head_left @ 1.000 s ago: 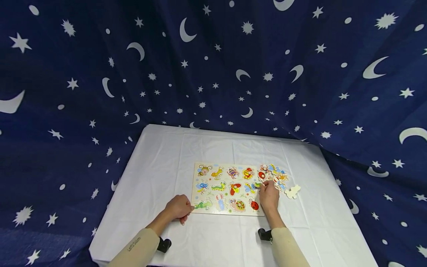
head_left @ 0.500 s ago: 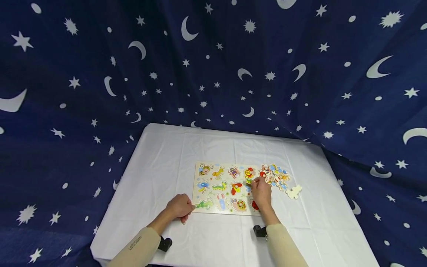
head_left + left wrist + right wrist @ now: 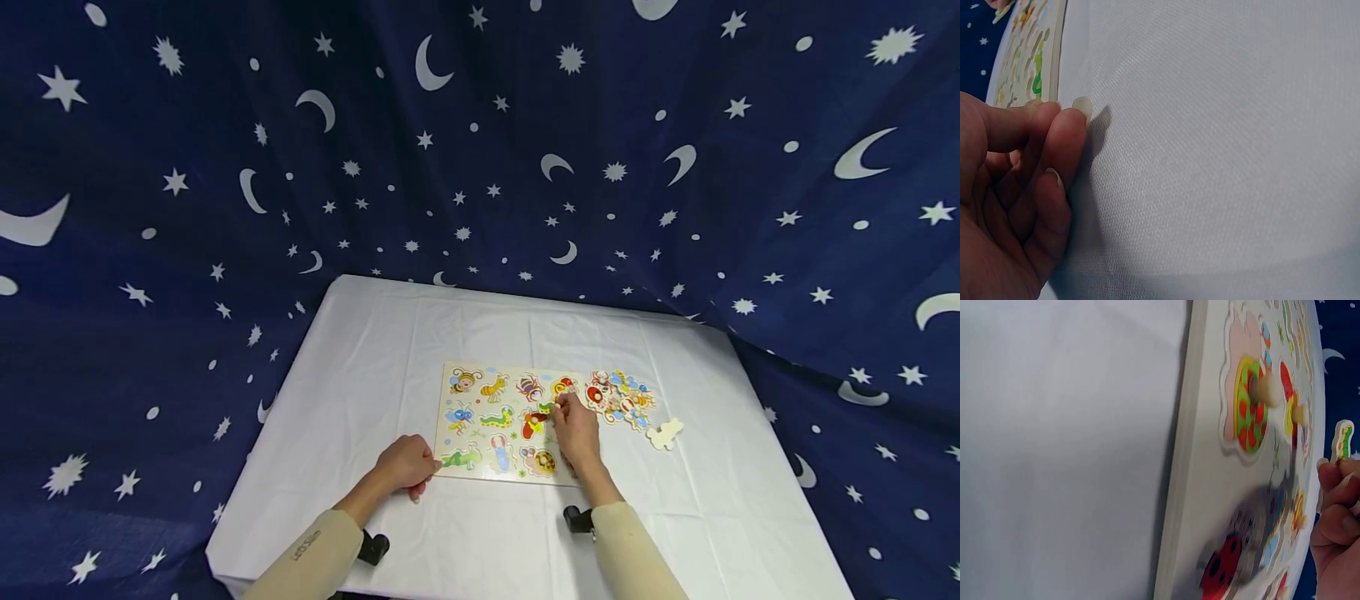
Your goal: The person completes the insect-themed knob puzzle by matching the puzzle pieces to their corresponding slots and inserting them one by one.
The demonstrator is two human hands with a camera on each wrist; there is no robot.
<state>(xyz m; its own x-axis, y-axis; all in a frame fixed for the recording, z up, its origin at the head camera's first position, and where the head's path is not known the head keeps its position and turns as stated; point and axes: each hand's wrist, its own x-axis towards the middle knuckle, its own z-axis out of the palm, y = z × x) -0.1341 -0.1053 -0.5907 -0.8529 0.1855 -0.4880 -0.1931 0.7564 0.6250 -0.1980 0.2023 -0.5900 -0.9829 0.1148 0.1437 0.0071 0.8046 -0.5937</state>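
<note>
A wooden insect puzzle board (image 3: 480, 474) lies flat on the white-covered table. My left hand (image 3: 408, 462) is at its near left corner; in the left wrist view its fingers are curled and the fingertips (image 3: 1047, 112) pinch the corner. My right hand (image 3: 579, 427) holds a green caterpillar puzzle piece (image 3: 1343, 439) raised over the right part of the board, pinched between thumb and fingers. Below it, a snail piece (image 3: 1249, 406) and a red-winged insect piece (image 3: 533, 424) with knobs sit in the board. The right hand hides part of the board's right side.
Beside the board's right end is a heap of loose puzzle pieces (image 3: 618, 400). A pale piece (image 3: 664, 433), its picture side not visible, lies apart at the right. A dark blue curtain (image 3: 480, 167) with moons and stars hangs behind the white tablecloth (image 3: 360, 350).
My right hand has moved left across the board with the caterpillar piece, from its right edge toward the red-winged insect. The left hand stays at the corner.
</note>
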